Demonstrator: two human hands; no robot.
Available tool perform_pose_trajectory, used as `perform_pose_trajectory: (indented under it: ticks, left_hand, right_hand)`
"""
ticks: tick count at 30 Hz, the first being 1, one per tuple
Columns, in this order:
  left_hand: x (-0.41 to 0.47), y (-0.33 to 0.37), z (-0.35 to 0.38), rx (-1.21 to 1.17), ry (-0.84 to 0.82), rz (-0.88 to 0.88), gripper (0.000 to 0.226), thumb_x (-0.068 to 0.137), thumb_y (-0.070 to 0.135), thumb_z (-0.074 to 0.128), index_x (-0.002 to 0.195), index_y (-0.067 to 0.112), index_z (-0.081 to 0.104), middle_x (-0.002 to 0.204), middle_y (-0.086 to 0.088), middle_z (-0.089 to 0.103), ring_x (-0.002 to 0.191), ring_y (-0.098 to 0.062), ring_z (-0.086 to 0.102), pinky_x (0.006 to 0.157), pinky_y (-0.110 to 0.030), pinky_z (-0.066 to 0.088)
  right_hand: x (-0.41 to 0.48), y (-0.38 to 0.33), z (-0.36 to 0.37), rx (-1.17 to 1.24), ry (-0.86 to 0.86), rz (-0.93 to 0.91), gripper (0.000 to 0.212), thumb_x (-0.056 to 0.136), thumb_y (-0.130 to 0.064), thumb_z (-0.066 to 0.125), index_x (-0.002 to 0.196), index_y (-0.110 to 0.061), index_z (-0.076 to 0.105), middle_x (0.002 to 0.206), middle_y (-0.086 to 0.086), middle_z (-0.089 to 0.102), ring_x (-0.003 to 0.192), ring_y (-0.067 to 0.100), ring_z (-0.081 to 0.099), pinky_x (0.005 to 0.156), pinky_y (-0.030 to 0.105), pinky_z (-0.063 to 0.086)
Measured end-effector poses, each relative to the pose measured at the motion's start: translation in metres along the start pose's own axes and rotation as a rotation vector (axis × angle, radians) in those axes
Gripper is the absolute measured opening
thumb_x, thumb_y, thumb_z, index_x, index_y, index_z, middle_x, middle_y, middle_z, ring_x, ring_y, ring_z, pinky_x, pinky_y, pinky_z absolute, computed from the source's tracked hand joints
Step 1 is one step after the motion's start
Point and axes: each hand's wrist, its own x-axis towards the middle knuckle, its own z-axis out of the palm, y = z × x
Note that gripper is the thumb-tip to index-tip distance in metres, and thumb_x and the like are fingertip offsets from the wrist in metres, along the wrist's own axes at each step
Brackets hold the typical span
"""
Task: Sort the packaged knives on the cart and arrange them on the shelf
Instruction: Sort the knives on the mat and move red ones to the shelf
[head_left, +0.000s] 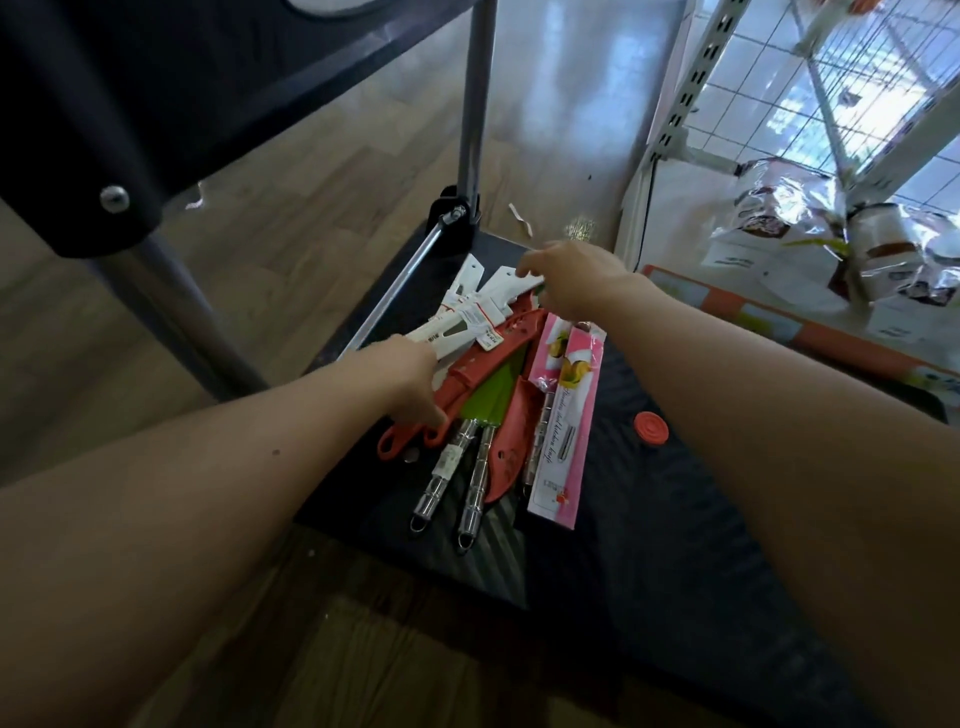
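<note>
A pile of packaged knives lies on the cart's dark lower deck (649, 519). My left hand (410, 374) grips the handle end of a white-sleeved knife (467, 317) at the pile's left. My right hand (571, 278) reaches over the far end of the pile, its fingers curled down onto another white knife card (511, 278); what it holds is hidden. Beneath them lie red-sheathed knives (483, 364), a green-bladed knife (488, 400) with a steel handle, and a pink carded knife (563, 421).
A red round cap (650, 427) sits on the deck to the right. The cart's upper tray (156, 104) and steel posts (475, 104) stand at the left and far side. A white wire shelf (831, 104) with wrapped goods (883, 244) is at the right.
</note>
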Motion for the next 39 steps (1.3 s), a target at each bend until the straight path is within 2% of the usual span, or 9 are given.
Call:
perform_pose_trajectory:
  ticks: [6, 9, 14, 21, 26, 32, 34, 37, 39]
  left_hand:
    - [0.004, -0.008, 0.01, -0.018, 0.047, 0.026, 0.045, 0.075, 0.039, 0.072, 0.11, 0.014, 0.061, 0.108, -0.006, 0.063, 0.097, -0.024, 0.061, 0.072, -0.03, 0.047]
    - [0.006, -0.008, 0.015, -0.014, 0.084, 0.057, 0.038, 0.074, 0.032, 0.074, 0.104, 0.013, 0.06, 0.105, -0.005, 0.063, 0.094, -0.024, 0.059, 0.073, -0.034, 0.048]
    - [0.004, -0.003, 0.017, 0.005, 0.13, 0.072, 0.032, 0.076, 0.023, 0.071, 0.104, 0.013, 0.06, 0.102, -0.007, 0.059, 0.079, -0.021, 0.047, 0.065, -0.032, 0.043]
    - [0.002, -0.004, 0.013, 0.036, 0.117, 0.049, 0.035, 0.077, 0.023, 0.07, 0.11, 0.012, 0.061, 0.11, -0.011, 0.062, 0.101, -0.03, 0.06, 0.076, -0.034, 0.048]
    - [-0.006, 0.001, 0.0, 0.097, 0.103, 0.027, 0.032, 0.08, 0.022, 0.067, 0.109, 0.012, 0.062, 0.109, -0.011, 0.063, 0.099, -0.028, 0.061, 0.071, -0.03, 0.044]
    - [-0.016, 0.012, -0.006, 0.127, 0.089, 0.012, 0.032, 0.079, 0.02, 0.068, 0.109, 0.01, 0.062, 0.11, -0.01, 0.063, 0.101, -0.026, 0.061, 0.068, -0.028, 0.041]
    - [-0.021, 0.019, -0.01, 0.104, 0.08, 0.005, 0.029, 0.079, 0.018, 0.067, 0.106, 0.01, 0.061, 0.104, -0.01, 0.063, 0.099, -0.027, 0.061, 0.066, -0.028, 0.04]
    - [-0.023, 0.033, -0.015, 0.062, 0.134, 0.027, 0.012, 0.078, 0.016, 0.066, 0.082, 0.012, 0.055, 0.092, -0.011, 0.062, 0.096, -0.031, 0.061, 0.066, -0.029, 0.039]
    - [-0.023, 0.047, -0.017, 0.011, 0.167, 0.027, 0.012, 0.078, 0.015, 0.067, 0.084, 0.01, 0.058, 0.09, -0.013, 0.061, 0.093, -0.032, 0.061, 0.065, -0.029, 0.04]
  right_hand:
    - [0.023, -0.016, 0.01, -0.136, -0.037, -0.031, 0.049, 0.09, -0.009, 0.055, 0.136, -0.026, 0.046, 0.136, 0.004, 0.05, 0.126, 0.029, 0.047, 0.094, 0.04, 0.044]
    - [0.025, -0.023, 0.015, -0.184, -0.066, -0.026, 0.043, 0.09, -0.012, 0.056, 0.132, -0.02, 0.051, 0.134, 0.007, 0.051, 0.126, 0.029, 0.046, 0.095, 0.039, 0.044]
    - [0.02, -0.026, 0.016, -0.219, 0.004, -0.041, 0.036, 0.091, -0.013, 0.056, 0.127, -0.015, 0.056, 0.13, 0.007, 0.052, 0.124, 0.028, 0.046, 0.091, 0.038, 0.045]
    - [0.01, -0.023, 0.013, -0.247, 0.079, -0.033, 0.03, 0.091, -0.008, 0.054, 0.119, -0.013, 0.062, 0.121, 0.008, 0.059, 0.118, 0.027, 0.05, 0.08, 0.035, 0.045]
    - [-0.003, -0.018, 0.01, -0.246, 0.093, -0.077, 0.025, 0.092, -0.014, 0.053, 0.111, -0.017, 0.068, 0.111, 0.005, 0.064, 0.104, 0.027, 0.06, 0.068, 0.031, 0.042]
    - [-0.026, -0.017, -0.004, -0.25, 0.101, -0.091, 0.026, 0.094, -0.022, 0.054, 0.116, -0.016, 0.066, 0.108, 0.004, 0.066, 0.098, 0.024, 0.063, 0.068, 0.029, 0.043]
    - [-0.037, -0.017, -0.006, -0.223, 0.092, -0.076, 0.025, 0.093, -0.023, 0.055, 0.114, -0.014, 0.065, 0.103, 0.006, 0.064, 0.095, 0.024, 0.062, 0.069, 0.029, 0.041]
    - [-0.056, -0.01, -0.008, -0.122, 0.08, -0.004, 0.025, 0.091, -0.023, 0.056, 0.11, -0.011, 0.065, 0.099, 0.009, 0.061, 0.09, 0.024, 0.059, 0.071, 0.028, 0.038]
    - [-0.068, 0.0, -0.009, -0.006, 0.083, 0.09, 0.025, 0.089, -0.025, 0.06, 0.107, -0.009, 0.065, 0.088, 0.006, 0.06, 0.083, 0.023, 0.056, 0.068, 0.028, 0.04]
